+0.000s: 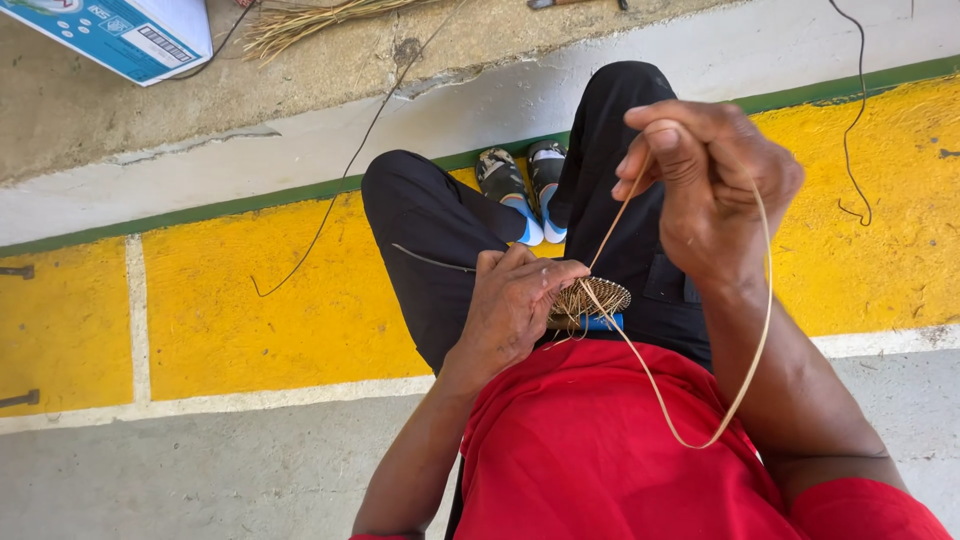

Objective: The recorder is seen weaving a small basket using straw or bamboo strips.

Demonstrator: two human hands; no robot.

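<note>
1. Head view: the left hand (515, 300) pinches the small woven disc (592, 297) over the lap, just below the right hand (705, 180), which grips the straw strand (745, 380), pulled taut.
2. Pulling too hard could likely snap the strand or distort the coil.

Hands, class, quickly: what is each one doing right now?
Left hand: closed on the small woven disc, holding it at the lap.
Right hand: closed, pinching the long pale strand and raised.
</note>
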